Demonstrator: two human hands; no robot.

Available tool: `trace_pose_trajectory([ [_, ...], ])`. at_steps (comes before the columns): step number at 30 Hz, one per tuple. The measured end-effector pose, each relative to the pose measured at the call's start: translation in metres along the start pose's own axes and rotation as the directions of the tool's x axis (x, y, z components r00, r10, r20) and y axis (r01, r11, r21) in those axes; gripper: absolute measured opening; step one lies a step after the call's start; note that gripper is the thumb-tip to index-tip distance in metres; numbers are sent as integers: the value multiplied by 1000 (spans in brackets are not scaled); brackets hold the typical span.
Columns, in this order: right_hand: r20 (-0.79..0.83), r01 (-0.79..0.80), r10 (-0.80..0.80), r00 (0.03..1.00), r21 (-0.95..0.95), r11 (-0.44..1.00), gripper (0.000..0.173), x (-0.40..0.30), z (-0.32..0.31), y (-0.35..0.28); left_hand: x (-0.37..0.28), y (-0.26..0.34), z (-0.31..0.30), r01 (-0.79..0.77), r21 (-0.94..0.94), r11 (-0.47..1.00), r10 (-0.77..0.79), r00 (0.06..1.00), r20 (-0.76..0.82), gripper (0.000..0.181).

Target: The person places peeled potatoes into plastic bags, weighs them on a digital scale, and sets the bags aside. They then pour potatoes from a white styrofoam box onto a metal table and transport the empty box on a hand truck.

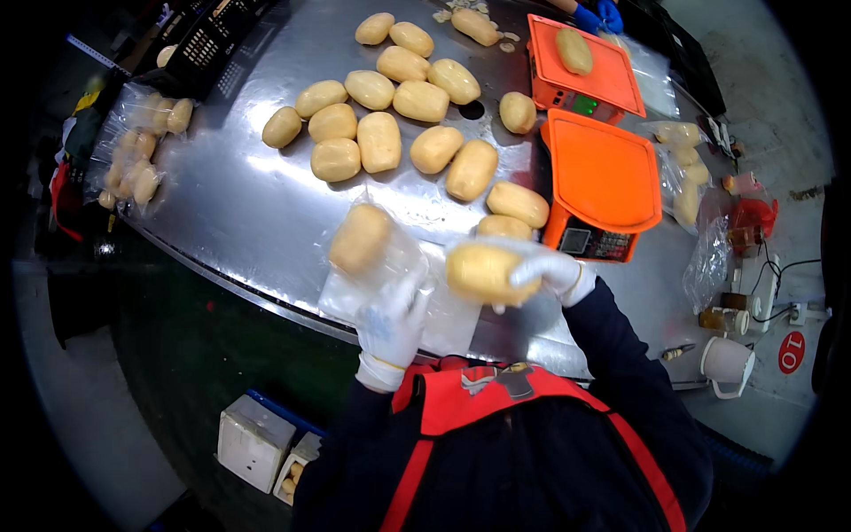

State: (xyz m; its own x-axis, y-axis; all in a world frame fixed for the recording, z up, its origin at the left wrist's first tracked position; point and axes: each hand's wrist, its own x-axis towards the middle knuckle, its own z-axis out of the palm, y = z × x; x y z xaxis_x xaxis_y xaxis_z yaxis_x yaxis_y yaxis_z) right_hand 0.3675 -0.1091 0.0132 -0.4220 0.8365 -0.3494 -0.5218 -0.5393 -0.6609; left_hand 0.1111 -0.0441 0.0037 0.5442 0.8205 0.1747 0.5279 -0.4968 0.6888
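Note:
My right hand, in a white glove, grips a large peeled potato above the table's near side. My left hand, gloved too, is at the mouth of a clear plastic bag and appears to pinch its film; blur softens the fingers. Inside that bag lies one peeled potato. Flat clear bags rest beneath on the steel table. Just beyond the potato in my right hand, another peeled potato is partly covered. Several more peeled potatoes are spread across the table ahead.
Two orange scales stand to the right; the far one carries a potato. Filled bags lie left and right. A person's blue-gloved hands are beyond. A white jug sits right, a black crate far left.

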Motion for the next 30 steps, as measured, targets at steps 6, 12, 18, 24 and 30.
trace_pose_trajectory([
  [6, -127, 157, -204, 971, -308, 938, 74, 8, 36, 69, 2, 4, 4, -45, 72, 996, 43, 999, 31, 29],
  [12, -381, 196, -99, 919, 225, 954, 70, 34, 48, 94, -12, 19, 6, -75, 244, 967, 50, 993, 108, 45],
  [18, -471, -113, -170, 865, -515, 850, 74, 66, 36, 98, -17, 9, 15, -148, 198, 969, 150, 989, 1, 48],
  [24, -445, 1, -109, 889, -236, 972, 54, 87, 29, 101, -12, 19, 10, -101, 258, 961, 79, 993, 92, 56],
  [30, -393, 1, -295, 871, -599, 800, 48, 95, 27, 91, -16, 7, 16, -203, 291, 935, 169, 976, 137, 57],
])
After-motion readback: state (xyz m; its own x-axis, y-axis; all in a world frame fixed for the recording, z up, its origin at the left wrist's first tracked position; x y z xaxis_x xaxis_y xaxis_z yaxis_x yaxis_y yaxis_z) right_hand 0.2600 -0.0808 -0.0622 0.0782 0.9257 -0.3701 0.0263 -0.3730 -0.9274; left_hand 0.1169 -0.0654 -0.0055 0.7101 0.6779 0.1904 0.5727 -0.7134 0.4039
